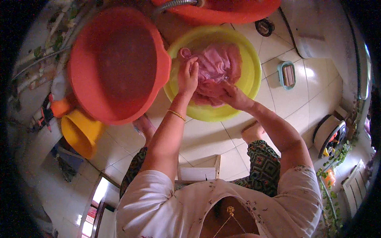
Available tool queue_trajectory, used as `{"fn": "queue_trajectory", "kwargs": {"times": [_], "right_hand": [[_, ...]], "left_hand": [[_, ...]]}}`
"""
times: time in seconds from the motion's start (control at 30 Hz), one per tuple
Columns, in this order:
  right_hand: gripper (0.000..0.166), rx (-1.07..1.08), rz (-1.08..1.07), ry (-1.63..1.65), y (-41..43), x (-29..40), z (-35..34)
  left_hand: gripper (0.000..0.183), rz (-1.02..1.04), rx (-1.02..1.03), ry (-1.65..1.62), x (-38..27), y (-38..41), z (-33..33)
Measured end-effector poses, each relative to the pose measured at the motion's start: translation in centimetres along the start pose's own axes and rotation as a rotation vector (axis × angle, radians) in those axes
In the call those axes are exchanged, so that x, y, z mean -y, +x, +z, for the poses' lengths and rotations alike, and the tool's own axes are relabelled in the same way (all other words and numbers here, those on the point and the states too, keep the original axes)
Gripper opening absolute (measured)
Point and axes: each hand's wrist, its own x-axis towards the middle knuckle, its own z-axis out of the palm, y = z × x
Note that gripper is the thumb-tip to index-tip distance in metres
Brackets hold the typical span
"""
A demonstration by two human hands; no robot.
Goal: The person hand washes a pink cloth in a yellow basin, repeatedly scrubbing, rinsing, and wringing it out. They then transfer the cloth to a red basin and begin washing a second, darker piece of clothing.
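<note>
A wet pink cloth garment [218, 64] lies bunched in a yellow-green plastic basin [208, 117] on the tiled floor, with some water around it. My left hand [189, 74] rests against the cloth's left side, fingers pointing up and slightly bent; whether it grips any cloth is not clear. At the cloth's lower right edge, my right hand [235, 95] has its fingers curled round a fold of it. A gold-coloured bangle circles my left wrist.
A big red basin [160, 65] stands close at the left, with a yellow bucket [80, 134] below it. Another red tub [226, 13] is at the top, near a ribbed hose [180, 3]. Right of the basin, a blue soap dish [280, 76] holds bars. A wooden-framed stool [218, 166] stands beneath me.
</note>
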Motion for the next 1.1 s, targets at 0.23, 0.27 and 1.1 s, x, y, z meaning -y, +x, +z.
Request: {"fn": "queue_trajectory", "kwargs": {"times": [0.23, 0.27, 1.1], "right_hand": [[0.057, 0.335, -0.04, 0.064, -5.2, 13.0, -1.5], [0.061, 0.394, -0.058, -0.012, -5.9, 15.2, -2.3], [0.085, -0.235, -0.168, -0.213, -4.1, 14.3, -3.7]], "left_hand": [[0.025, 0.074, 0.439, -0.246, -0.6, 0.2, 0.8], [0.027, 0.066, 0.52, -0.274, -0.4, 0.1, 1.2], [0.044, 0.311, 0.289, -0.726, -18.0, -5.3, -1.9]]}}
